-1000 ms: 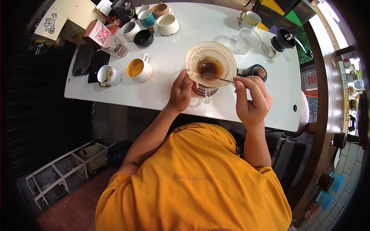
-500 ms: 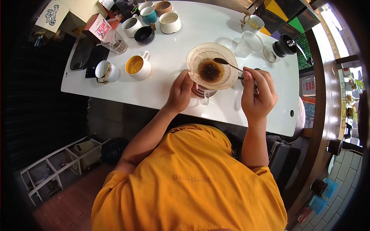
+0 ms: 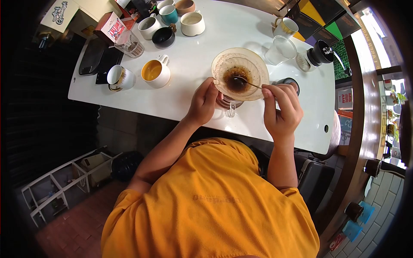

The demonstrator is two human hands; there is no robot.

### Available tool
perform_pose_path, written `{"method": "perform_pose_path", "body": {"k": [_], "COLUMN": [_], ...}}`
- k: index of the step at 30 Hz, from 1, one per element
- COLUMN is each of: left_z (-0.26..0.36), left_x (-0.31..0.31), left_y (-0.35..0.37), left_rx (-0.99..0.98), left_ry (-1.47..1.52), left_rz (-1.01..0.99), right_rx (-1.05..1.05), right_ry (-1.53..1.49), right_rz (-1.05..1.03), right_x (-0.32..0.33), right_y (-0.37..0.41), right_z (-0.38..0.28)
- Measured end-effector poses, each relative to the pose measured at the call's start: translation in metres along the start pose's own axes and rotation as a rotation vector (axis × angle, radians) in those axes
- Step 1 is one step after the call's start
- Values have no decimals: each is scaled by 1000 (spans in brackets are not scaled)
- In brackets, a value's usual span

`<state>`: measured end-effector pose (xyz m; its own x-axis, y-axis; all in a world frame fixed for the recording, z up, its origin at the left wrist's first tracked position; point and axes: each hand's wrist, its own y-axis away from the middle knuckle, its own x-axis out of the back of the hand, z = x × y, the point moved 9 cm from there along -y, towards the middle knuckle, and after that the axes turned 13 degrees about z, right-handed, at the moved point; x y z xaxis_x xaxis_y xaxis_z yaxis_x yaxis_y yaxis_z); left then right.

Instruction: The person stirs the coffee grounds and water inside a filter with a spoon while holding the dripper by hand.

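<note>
Some dark wet coffee (image 3: 235, 84) in filter (image 3: 256, 69), between left hand (image 3: 204, 102) gripping rim and right hand (image 3: 282, 108) pinching spoon (image 3: 252, 84), tip dipped in. Best stirred gently, tip clear of filter wall.

This looks like a café, judging by the coffee filter (image 3: 257, 64), hand grinder (image 3: 321, 52) and mugs (image 3: 192, 24).

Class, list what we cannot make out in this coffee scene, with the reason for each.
In the head view:
1. The handle end of the spoon: covered by the right hand.
2. How deep its tip sits: the dark coffee obscures it.
3. Most of the glass jug: hidden under the filter.
4. Lettering on the orange shirt: too faint.
</note>
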<state>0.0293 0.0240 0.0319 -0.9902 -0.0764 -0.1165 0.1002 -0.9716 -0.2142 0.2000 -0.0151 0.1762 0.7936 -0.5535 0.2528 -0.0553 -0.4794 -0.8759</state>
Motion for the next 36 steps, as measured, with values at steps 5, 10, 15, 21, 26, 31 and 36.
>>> {"method": "perform_pose_path", "body": {"k": [5, 10, 15, 21, 26, 31, 36], "left_z": [1, 0, 0, -3, -1, 1, -3], "left_x": [0, 0, 0, 0, -1, -1, 0], "left_y": [0, 1, 0, 0, 0, 0, -1], "left_rx": [3, 8, 3, 10, 6, 8, 15], "left_ry": [-12, 4, -11, 7, 28, 14, 11], "left_rz": [-2, -4, 2, -16, -15, -5, -31], "right_rx": [-42, -71, -51, -17, 41, 3, 27], "right_ry": [-40, 12, 59, 72, 96, 113, 101], "right_rz": [58, 33, 68, 161, 213, 194, 119], "right_x": [11, 4, 4, 15, 20, 18, 10], "right_y": [-1, 12, 12, 8, 5, 2, -2], "right_z": [0, 11, 14, 12, 7, 9, 2]}}
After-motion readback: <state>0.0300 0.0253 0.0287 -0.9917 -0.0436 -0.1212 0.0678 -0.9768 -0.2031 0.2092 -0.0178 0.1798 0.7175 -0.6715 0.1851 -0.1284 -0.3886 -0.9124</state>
